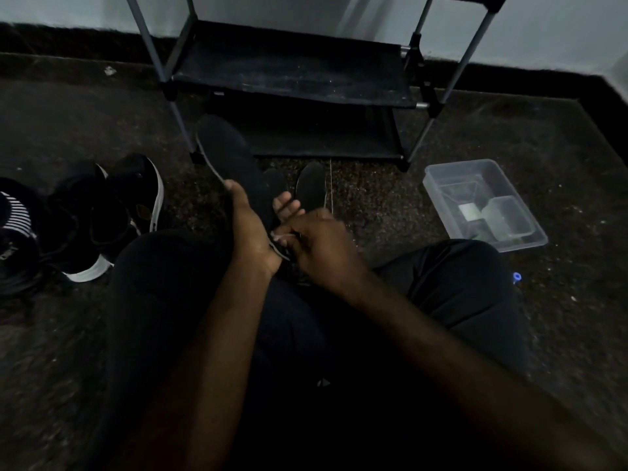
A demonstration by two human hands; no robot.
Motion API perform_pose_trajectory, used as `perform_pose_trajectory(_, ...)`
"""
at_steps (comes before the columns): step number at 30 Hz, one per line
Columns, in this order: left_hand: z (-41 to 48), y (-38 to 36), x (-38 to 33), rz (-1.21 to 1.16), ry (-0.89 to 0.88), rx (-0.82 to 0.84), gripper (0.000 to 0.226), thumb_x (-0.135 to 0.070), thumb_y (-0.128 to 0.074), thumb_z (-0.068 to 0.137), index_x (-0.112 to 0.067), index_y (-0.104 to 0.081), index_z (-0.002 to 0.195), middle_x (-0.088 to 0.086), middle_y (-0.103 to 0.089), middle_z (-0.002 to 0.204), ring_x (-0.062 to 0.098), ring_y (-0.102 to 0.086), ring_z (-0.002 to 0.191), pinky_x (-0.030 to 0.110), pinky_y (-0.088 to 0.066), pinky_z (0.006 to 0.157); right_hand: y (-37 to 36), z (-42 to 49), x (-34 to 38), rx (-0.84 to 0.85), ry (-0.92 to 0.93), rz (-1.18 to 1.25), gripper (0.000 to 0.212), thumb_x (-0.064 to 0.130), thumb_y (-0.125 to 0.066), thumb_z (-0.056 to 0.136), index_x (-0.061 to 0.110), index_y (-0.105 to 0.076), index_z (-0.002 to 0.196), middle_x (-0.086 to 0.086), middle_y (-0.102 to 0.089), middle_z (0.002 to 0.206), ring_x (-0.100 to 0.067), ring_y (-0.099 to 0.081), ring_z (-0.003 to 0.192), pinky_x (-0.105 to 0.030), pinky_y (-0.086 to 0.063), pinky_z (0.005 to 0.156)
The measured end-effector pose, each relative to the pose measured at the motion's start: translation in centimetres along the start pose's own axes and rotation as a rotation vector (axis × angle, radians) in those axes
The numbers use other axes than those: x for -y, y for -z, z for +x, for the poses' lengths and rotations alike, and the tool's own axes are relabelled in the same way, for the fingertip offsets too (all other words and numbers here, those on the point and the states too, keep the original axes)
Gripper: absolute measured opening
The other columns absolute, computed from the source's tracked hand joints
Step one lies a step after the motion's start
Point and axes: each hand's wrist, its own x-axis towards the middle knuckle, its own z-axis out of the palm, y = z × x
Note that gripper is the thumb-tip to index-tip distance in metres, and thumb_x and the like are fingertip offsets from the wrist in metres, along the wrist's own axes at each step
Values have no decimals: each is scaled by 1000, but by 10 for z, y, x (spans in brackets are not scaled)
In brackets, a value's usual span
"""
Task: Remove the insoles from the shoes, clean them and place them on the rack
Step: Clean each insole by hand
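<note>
My left hand [249, 226] grips a long black insole [231, 154] by its edge, the toe end pointing up and away toward the rack. My right hand [319, 246] is curled against the insole's heel end, pinching something small and pale there; what it is cannot be made out. Two more dark insoles [311, 185] lie on the floor just beyond my hands. A pair of black shoes with white soles [112, 212] stands on the floor at the left. The black shoe rack [292, 69] with grey poles stands straight ahead against the wall.
A clear plastic tub [482, 202] holding smaller containers sits on the floor at the right. A striped dark item [17, 215] lies at the far left. A small blue object [516, 277] lies by my right knee. Dark speckled floor surrounds my crossed legs.
</note>
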Motion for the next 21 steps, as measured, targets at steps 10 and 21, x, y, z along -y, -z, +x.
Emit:
perform_pose_trajectory(10,-1,-5,10,60,76,167,91,-79,-16,87,-9,-64,119,17,-70,114,28,-69,102,37,-57,77,9,6,1,-91,62,-218,23,4,-64,76,21,-72,88,3,-71,87,-24,-57,86,-38,-48,73)
perform_pose_trajectory(21,1,-4,19,156,52,242,71,-68,-22,95,-17,-67,116,9,-72,112,25,-67,109,44,-52,92,36,39,-4,-12,-60,-136,19,7,-60,87,19,-74,91,2,-73,90,-15,-67,84,-31,-54,76)
